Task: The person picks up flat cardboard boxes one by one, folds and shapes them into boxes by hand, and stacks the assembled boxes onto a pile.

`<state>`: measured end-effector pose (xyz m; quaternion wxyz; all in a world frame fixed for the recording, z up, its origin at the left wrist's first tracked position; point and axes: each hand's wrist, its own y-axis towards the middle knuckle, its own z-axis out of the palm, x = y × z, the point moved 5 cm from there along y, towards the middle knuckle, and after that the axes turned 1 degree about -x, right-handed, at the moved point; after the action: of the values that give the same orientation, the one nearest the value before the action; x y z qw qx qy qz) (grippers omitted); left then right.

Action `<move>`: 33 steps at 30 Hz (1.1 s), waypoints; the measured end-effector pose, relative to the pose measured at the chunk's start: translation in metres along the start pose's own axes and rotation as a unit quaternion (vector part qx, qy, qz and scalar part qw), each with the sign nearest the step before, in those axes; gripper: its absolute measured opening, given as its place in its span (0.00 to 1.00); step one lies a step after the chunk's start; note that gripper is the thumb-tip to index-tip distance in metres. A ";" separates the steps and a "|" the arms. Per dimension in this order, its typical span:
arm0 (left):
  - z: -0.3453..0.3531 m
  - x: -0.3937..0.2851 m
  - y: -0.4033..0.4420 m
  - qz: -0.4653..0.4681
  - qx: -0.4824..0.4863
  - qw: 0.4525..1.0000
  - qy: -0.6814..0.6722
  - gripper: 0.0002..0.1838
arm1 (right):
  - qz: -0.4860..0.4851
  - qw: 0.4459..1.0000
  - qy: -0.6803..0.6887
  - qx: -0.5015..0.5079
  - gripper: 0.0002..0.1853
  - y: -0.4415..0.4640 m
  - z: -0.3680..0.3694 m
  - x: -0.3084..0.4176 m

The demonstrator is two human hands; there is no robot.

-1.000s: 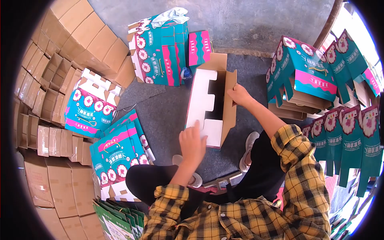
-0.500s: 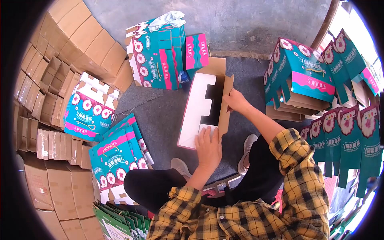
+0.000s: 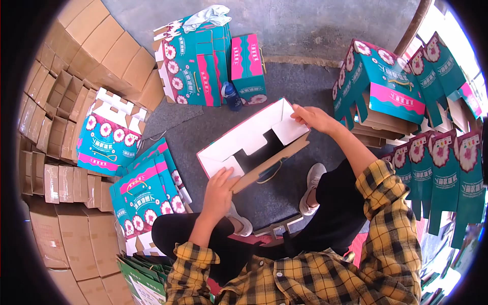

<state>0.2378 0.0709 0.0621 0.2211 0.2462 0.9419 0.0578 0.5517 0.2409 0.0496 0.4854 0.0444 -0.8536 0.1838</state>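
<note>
A cardboard gift box (image 3: 239, 134) lies slantwise before me with its opening facing up. Its long white flap with cut-out notches spans the far side, and a brown flap (image 3: 272, 166) stands along the near side, a cord handle (image 3: 271, 174) showing beyond it. White end flaps fold inward at both ends. The fingers of my left hand (image 3: 218, 193) press on the left end flap and grip that corner. My right hand (image 3: 316, 121) has its fingers curled over the right end flap (image 3: 291, 127). The inside of the box is dark.
Flat teal and pink cartons (image 3: 145, 195) lean at my left knee. More stand by the wall beside a blue bottle (image 3: 232, 96) and a made-up box (image 3: 248, 68). Brown boxes (image 3: 76, 229) are stacked at left. Teal boxes (image 3: 381, 81) and hanging-looking cartons (image 3: 442, 162) stand at right.
The box has turned clockwise from nearly lengthwise to slantwise. My right hand has gone from the brown side flap to the far end flap, now folded inward. My left hand has moved left.
</note>
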 end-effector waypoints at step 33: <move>0.041 0.004 0.028 -0.080 -0.070 0.984 0.145 0.34 | -0.337 0.816 -0.470 -0.010 0.35 -0.027 0.077 0.039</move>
<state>0.2655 0.0971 0.0298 0.1030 0.1427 0.9743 0.1404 0.4754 0.1926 0.0543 0.0574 0.4055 -0.9113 -0.0432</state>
